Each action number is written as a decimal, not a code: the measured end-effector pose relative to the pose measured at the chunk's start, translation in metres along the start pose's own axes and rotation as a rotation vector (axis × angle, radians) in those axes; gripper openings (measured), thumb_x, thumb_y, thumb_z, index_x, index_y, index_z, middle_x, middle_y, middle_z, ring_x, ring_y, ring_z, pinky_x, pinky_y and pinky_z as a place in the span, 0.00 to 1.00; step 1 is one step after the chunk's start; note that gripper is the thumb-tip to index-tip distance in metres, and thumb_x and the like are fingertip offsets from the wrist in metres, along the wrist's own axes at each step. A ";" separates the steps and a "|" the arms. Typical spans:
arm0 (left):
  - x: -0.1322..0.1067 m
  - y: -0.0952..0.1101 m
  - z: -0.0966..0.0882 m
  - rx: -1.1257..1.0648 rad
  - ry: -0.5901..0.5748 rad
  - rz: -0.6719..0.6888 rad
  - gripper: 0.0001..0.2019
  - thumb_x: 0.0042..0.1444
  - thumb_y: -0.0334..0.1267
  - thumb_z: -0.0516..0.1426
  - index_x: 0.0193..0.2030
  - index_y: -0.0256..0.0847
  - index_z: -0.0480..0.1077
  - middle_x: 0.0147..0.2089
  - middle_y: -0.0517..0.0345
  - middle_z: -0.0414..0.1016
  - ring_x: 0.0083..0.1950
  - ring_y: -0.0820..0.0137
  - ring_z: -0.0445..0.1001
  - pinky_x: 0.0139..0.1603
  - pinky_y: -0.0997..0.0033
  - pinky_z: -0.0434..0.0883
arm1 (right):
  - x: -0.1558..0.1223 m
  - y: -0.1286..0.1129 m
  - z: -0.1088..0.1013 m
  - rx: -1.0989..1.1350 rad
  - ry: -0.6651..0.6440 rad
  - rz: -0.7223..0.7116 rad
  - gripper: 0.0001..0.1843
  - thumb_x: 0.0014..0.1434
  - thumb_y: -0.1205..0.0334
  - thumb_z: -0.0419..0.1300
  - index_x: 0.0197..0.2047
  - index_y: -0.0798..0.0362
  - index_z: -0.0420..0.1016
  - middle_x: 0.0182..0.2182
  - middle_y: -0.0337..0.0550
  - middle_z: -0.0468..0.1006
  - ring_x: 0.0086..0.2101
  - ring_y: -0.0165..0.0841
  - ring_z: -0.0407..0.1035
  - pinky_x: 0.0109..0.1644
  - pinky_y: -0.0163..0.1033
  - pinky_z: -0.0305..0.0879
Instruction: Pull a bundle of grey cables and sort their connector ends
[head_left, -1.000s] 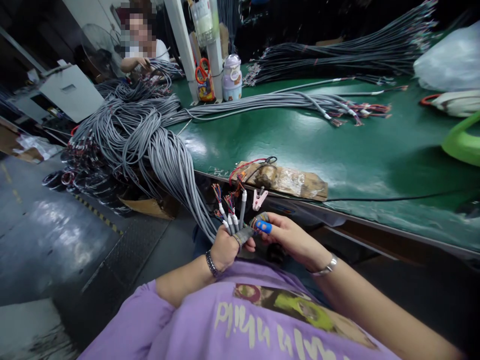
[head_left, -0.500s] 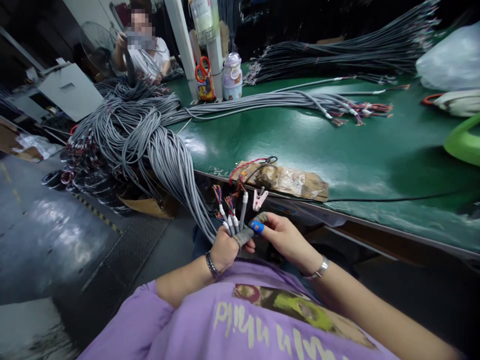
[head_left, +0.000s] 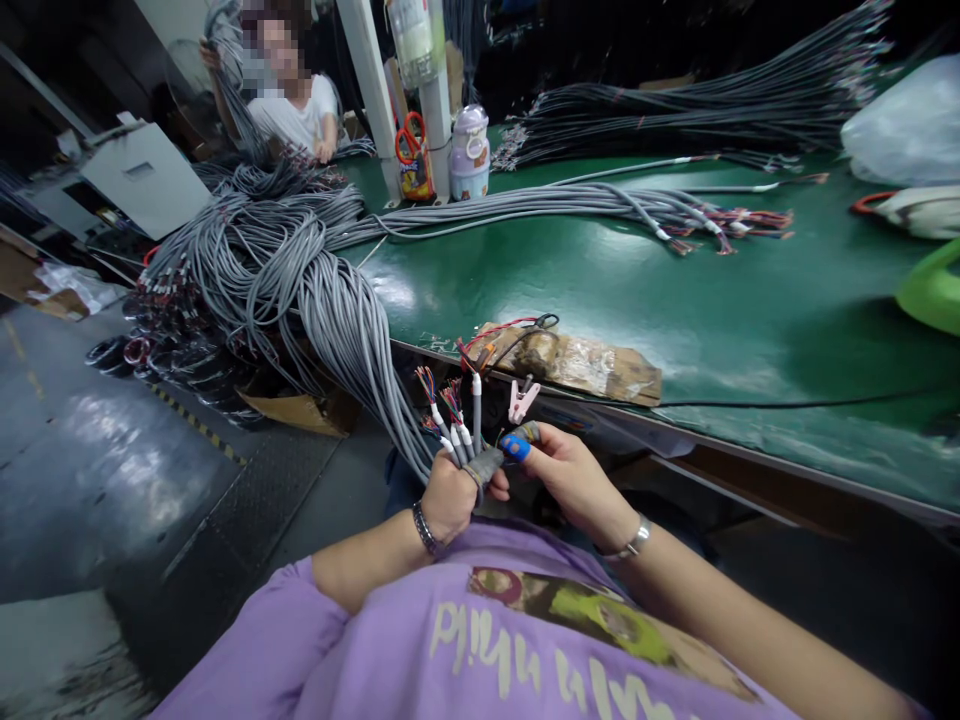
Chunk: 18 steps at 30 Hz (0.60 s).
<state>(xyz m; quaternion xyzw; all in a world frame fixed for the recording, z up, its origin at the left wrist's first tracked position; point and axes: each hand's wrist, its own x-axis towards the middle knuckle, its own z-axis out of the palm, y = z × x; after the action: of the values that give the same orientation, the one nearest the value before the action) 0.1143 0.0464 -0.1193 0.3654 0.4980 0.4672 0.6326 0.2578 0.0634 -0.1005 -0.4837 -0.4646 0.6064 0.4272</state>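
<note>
My left hand (head_left: 448,497) is closed around several grey cable ends (head_left: 459,425) that stick up from the fist, their coloured wires fanned out at the tips. Its fingers are wrapped in grey tape. My right hand (head_left: 561,472) sits just to the right, fingers curled, with a blue-taped fingertip touching the cables beside my left thumb. The cables run down and left into a big grey bundle (head_left: 330,300) draped over the edge of the green table (head_left: 675,300). A pink clip (head_left: 520,399) hangs at the table edge just above my hands.
A taped cardboard fixture (head_left: 577,362) with red and black leads lies at the table edge. Long cable bundles (head_left: 600,205) stretch across the table. A bottle (head_left: 469,155) and scissors (head_left: 411,140) stand by a white post. Another person (head_left: 289,90) at the far left lifts cables. A green object (head_left: 934,290) lies at right.
My hands and the cable ends have risen slightly toward the table edge. The person at the far end has raised a bunch of cables overhead.
</note>
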 end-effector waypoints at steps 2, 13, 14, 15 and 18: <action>0.000 0.001 0.000 0.009 -0.023 -0.005 0.23 0.45 0.56 0.64 0.23 0.35 0.69 0.19 0.58 0.70 0.19 0.75 0.67 0.22 0.74 0.68 | 0.001 -0.002 -0.002 0.051 -0.028 0.024 0.21 0.46 0.44 0.68 0.31 0.52 0.71 0.25 0.38 0.72 0.26 0.29 0.62 0.30 0.36 0.62; -0.002 0.002 0.000 0.063 -0.126 -0.048 0.24 0.42 0.57 0.65 0.23 0.34 0.70 0.19 0.58 0.70 0.18 0.75 0.67 0.22 0.73 0.69 | 0.005 -0.010 -0.008 0.140 -0.044 0.068 0.20 0.38 0.57 0.72 0.33 0.52 0.70 0.27 0.39 0.77 0.28 0.31 0.69 0.34 0.37 0.65; -0.002 0.001 0.000 0.072 -0.146 -0.052 0.24 0.42 0.57 0.65 0.23 0.34 0.70 0.19 0.58 0.70 0.18 0.75 0.67 0.22 0.73 0.69 | 0.005 -0.010 -0.007 0.129 -0.040 0.062 0.20 0.38 0.57 0.72 0.33 0.52 0.70 0.26 0.39 0.77 0.27 0.31 0.69 0.33 0.37 0.65; -0.001 0.000 -0.001 0.083 -0.166 -0.057 0.23 0.42 0.56 0.66 0.24 0.34 0.70 0.19 0.58 0.70 0.18 0.74 0.68 0.22 0.73 0.70 | 0.004 -0.009 -0.006 0.118 -0.042 0.060 0.20 0.38 0.57 0.72 0.32 0.52 0.70 0.26 0.39 0.77 0.26 0.31 0.69 0.33 0.37 0.65; -0.001 -0.002 -0.003 0.104 -0.195 -0.059 0.23 0.42 0.56 0.66 0.24 0.34 0.70 0.20 0.56 0.71 0.19 0.74 0.69 0.22 0.73 0.70 | 0.003 -0.008 -0.005 0.085 -0.050 0.062 0.19 0.38 0.57 0.72 0.31 0.52 0.69 0.25 0.39 0.78 0.26 0.32 0.70 0.32 0.38 0.66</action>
<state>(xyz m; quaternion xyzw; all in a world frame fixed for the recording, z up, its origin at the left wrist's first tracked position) 0.1121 0.0445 -0.1215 0.4266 0.4682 0.3840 0.6718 0.2624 0.0684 -0.0941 -0.4639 -0.4337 0.6504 0.4167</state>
